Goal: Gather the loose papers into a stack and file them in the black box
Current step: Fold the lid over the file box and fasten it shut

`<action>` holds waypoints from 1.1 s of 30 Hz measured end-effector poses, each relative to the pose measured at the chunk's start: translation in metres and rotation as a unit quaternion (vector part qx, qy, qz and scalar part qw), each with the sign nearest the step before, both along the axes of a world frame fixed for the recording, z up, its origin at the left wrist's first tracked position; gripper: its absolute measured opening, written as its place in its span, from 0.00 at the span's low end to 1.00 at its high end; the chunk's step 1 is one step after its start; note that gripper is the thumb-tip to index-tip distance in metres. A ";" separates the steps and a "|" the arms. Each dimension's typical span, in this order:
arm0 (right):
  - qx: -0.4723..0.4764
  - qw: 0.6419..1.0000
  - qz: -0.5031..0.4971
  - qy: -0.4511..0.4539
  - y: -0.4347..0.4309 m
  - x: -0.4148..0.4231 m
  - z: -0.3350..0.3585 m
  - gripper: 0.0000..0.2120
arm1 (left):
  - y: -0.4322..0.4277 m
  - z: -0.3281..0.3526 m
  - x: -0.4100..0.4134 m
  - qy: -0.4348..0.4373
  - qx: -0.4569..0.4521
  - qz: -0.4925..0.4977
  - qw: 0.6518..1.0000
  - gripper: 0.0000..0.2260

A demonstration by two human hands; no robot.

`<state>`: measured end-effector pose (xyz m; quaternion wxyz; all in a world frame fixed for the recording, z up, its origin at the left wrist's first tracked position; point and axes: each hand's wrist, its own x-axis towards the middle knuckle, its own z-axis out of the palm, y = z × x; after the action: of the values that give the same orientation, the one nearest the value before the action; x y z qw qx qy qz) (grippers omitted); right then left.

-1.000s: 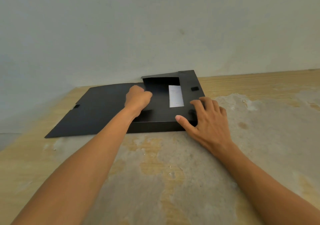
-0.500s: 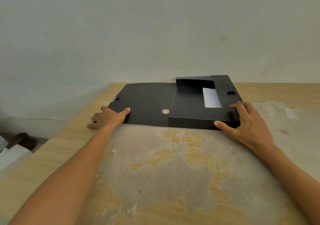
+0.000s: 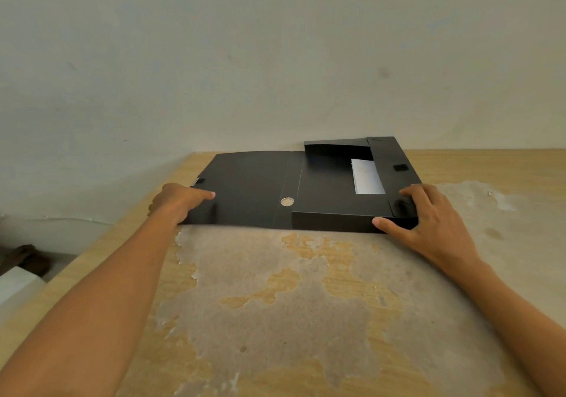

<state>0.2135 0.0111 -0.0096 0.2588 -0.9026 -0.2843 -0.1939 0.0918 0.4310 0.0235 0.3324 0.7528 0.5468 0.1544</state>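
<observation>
Since 0.5 s ago: left hand (image 3: pixel 180 202) shifted onto lid (image 3: pixel 245 188) edge, thumb on top, likely to fold it | head: right hand (image 3: pixel 428 222) spread, steadying box (image 3: pixel 337 210) right of centre | papers (image 3: pixel 366 177) inside.

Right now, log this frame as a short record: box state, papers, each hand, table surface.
box: black box lies against the wall, its lid laid flat out to the left
papers: white papers show through a gap between the inner flaps
left hand: left hand on the lid's near-left corner, thumb on top; grip unclear
right hand: right hand on the box's near-right corner, fingers on top, thumb against the front wall
table: wooden table, veneer peeled in a large patch
</observation>
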 end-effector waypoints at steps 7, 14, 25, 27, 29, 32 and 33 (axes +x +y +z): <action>-0.006 1.000 -0.003 -0.004 0.000 0.001 -0.002 0.35 | 0.014 0.002 0.000 -0.104 -0.086 0.022 0.991 0.35; -0.010 1.000 -0.007 -0.009 0.000 0.002 -0.002 0.35 | 0.020 0.012 -0.001 -0.172 -0.087 0.080 0.978 0.31; 0.016 1.000 0.007 0.019 -0.001 -0.002 0.003 0.38 | -0.042 0.104 -0.009 -0.497 -0.052 0.109 0.859 0.10; 0.026 0.999 0.010 0.038 0.000 -0.004 0.005 0.39 | -0.063 0.113 -0.004 -0.527 -0.035 0.069 0.847 0.08; 0.043 0.997 0.012 0.062 0.002 -0.006 0.008 0.39 | -0.083 0.115 0.003 -0.560 -0.015 0.022 0.828 0.03; 0.065 0.993 0.010 0.097 0.004 -0.012 0.013 0.40 | -0.118 0.115 0.012 -0.592 0.036 -0.066 0.803 0.07; 0.068 0.992 0.008 0.104 0.003 -0.013 0.014 0.41 | -0.132 0.114 0.015 -0.590 0.054 -0.103 0.799 0.07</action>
<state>0.2004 0.0146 0.0049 0.3494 -0.8958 -0.2494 -0.1156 0.1072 0.2991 0.1379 0.5631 0.5847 0.1554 0.5629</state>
